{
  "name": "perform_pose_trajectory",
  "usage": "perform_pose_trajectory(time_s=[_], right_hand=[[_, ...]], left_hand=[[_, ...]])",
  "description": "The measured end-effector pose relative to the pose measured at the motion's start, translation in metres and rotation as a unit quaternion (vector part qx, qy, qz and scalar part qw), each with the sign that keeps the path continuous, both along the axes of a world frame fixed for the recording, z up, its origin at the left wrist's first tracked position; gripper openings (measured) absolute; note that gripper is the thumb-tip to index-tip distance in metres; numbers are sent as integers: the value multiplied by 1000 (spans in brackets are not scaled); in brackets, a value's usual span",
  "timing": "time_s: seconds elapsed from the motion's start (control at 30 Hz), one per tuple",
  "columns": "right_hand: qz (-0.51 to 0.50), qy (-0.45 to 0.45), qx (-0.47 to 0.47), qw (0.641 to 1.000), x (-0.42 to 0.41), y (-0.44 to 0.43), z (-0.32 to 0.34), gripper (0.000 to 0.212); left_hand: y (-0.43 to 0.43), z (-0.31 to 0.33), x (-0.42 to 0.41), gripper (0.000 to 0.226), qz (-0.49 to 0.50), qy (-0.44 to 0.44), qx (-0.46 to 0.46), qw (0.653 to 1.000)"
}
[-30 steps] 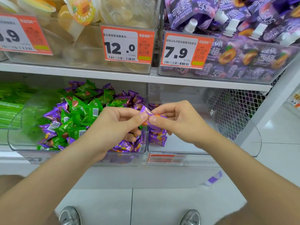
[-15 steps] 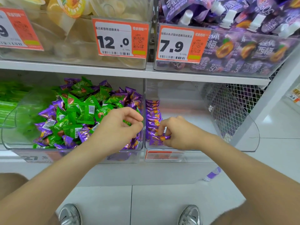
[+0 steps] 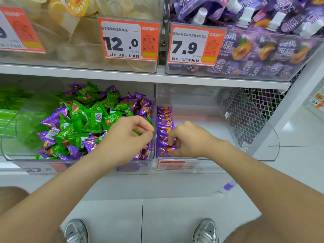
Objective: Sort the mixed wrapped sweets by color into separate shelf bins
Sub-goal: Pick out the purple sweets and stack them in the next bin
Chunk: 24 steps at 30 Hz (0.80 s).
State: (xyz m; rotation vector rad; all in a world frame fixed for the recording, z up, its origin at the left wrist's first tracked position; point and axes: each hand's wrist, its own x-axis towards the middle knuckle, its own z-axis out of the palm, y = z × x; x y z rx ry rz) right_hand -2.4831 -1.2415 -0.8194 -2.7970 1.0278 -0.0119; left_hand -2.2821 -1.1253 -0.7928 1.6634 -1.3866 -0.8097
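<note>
Right hand (image 3: 190, 141): pinching purple sweet (image 3: 171, 148); I tuck it flush along the left wall of the right bin (image 3: 201, 111)
Left hand (image 3: 126, 137): curled, hold unclear

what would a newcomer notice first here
The heap of green and purple sweets filling the left bin grabs the eye first. Beside it, the right hand pinches a purple sweet at the near end of a neat purple row along the left wall of the right bin, while the left hand hangs over the heap. Above sit the orange 12.0 tag and 7.9 tag.
</note>
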Motion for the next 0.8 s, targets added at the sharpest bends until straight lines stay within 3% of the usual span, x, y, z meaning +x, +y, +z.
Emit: perform_pose_trajectory(time_s=[0.1,0.2,0.33,0.43,0.5,0.6,0.67,0.8], right_hand=[[-16,14,-12,1000,-1,0,4,32],[-44,2,-59,997,-2,1,15,29],[-95,-170,-82,977,9,17,30,15],[-17,-277,-76,958,32,47,39,19],[76,-245,-71,964,48,63,42,25],[169,-77,-74,980,69,78,39,23],[182,-4,-83,980,80,84,33,18],[166,62,-104,979,95,90,27,33]], left_hand=[[1,1,4,15,-10,-24,-11,1000],[4,8,15,18,-8,-118,-53,992],[9,19,51,15,0,-296,-40,954],[15,20,74,15,-68,-351,61,932],[18,19,80,35,-140,-382,122,905],[23,16,80,47,-206,-389,186,878],[25,14,81,43,-204,-389,189,878],[21,6,88,51,-160,-384,119,901]])
